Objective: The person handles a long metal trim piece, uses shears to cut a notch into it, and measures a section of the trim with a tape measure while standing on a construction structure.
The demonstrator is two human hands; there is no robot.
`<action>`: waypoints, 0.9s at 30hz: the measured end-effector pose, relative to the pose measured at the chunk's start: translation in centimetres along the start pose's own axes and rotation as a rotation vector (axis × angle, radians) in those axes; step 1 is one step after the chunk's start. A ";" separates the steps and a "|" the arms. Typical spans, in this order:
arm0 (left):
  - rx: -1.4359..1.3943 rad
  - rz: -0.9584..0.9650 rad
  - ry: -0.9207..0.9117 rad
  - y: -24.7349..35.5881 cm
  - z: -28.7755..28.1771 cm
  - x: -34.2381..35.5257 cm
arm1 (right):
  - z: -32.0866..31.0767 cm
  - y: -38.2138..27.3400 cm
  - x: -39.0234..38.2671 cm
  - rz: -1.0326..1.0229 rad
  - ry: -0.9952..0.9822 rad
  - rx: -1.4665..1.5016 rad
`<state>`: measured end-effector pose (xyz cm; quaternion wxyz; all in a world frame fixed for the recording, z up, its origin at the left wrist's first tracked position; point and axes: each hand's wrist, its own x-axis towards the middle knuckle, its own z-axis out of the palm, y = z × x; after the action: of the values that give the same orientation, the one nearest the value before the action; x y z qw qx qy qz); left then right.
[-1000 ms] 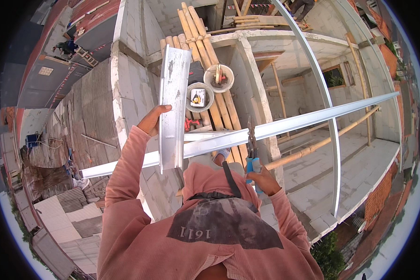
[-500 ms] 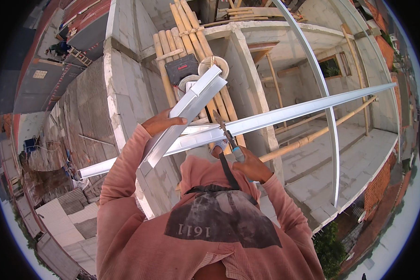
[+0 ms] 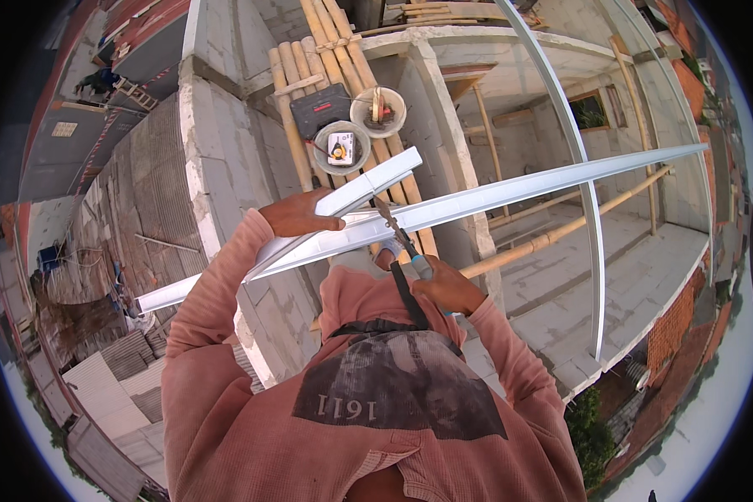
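Note:
My left hand [image 3: 303, 215] is closed on a short silver metal channel [image 3: 375, 181], thumb lying along its near side. This piece lies slantwise over a long metal channel [image 3: 510, 191] that runs from left to far right in front of me. In my right hand [image 3: 448, 288] is a pair of tin snips [image 3: 403, 240] with blue grips, the fingers wrapped round the handles. Its jaws point up and away, over the long channel and near the short piece's edge. Whether the jaws touch metal, I cannot tell.
Bamboo poles [image 3: 289, 125] form a platform ahead, holding a black case [image 3: 320, 111] and two buckets [image 3: 362, 162] [image 3: 399, 125] with tools inside. Another metal channel [image 3: 596, 276] crosses under the long one. Block walls [image 3: 433, 84] surround deep openings; corrugated roofs [image 3: 142, 184] lie lower left.
The short channel has swung lower and flatter against the long channel, with my left hand moving along. The buckets are now uncovered. My right hand keeps the snips in nearly the same place.

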<state>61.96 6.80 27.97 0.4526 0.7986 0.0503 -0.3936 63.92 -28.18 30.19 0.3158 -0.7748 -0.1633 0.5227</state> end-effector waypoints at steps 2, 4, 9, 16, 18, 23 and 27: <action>-0.003 0.016 0.003 0.1 0.0 0.0 | -0.2 0.0 0.0 -0.035 -0.045 -0.061; -0.005 0.030 0.006 0.3 0.0 -0.1 | -0.2 0.2 -0.1 -0.019 -0.099 -0.079; -0.019 0.059 0.008 0.6 -0.1 0.2 | -0.1 0.9 -0.1 -0.035 -0.106 -0.063; -0.223 0.183 0.169 -1.0 1.3 1.0 | 0.3 -1.0 -1.1 0.215 -0.049 0.630; -0.570 0.056 0.289 -0.6 0.9 0.8 | 0.9 -1.5 -1.4 0.199 0.024 0.780; -1.533 0.488 0.107 -1.4 0.8 2.7 | 1.2 -3.4 -1.0 0.099 0.143 1.000; -1.754 0.546 -0.012 -3.0 0.2 3.1 | 0.9 -3.3 -0.8 -0.193 0.196 0.414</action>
<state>62.69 7.59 23.71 0.9739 0.1512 0.1382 -0.0980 63.07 -25.91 32.66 0.5305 -0.7214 -0.0944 0.4350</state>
